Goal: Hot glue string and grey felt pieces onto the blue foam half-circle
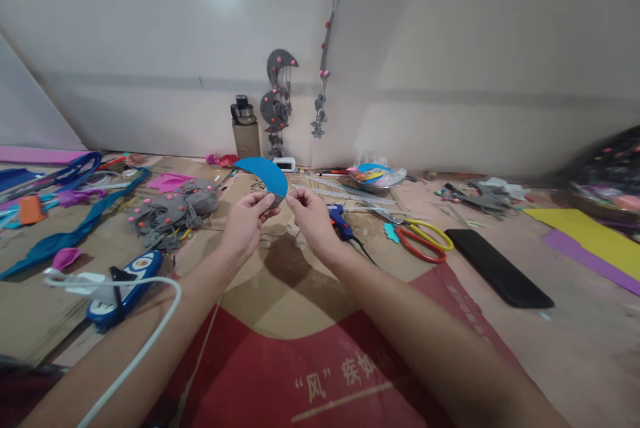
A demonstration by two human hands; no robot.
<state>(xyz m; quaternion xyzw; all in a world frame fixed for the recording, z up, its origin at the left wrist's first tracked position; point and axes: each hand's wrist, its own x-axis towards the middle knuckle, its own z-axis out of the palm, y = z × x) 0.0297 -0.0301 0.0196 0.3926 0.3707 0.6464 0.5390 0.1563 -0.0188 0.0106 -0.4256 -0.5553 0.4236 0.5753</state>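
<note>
Nearest, a red-and-brown cardboard sheet (240, 375) lies flat under both forearms, perhaps to protect the table from glue and cuts. A white cable (179, 301) passes over the left forearm, beside a blue-and-white device (147, 265).

Above the middle of the sheet, the left hand (246, 218) pinches the lower end of a blue crescent (267, 173) between thumb and fingers. It is held by the end, I think, so that the curved part remains free and visible. The right hand (313, 218) has its fingertips narrow, close beside this same end; they are too small in the view, so I cannot tell if they grip the edge or some thin thing.

Just beyond the right hand are a blue glue gun (340, 220) and scissors (407, 222) with handles turned toward the person, probably for easy reach. Farther, a bowl (397, 181) keeps coloured pieces together. At the back, grey crescent ornaments (273, 108) hang before the white partition (165, 35), maybe as a model to look at.
</note>
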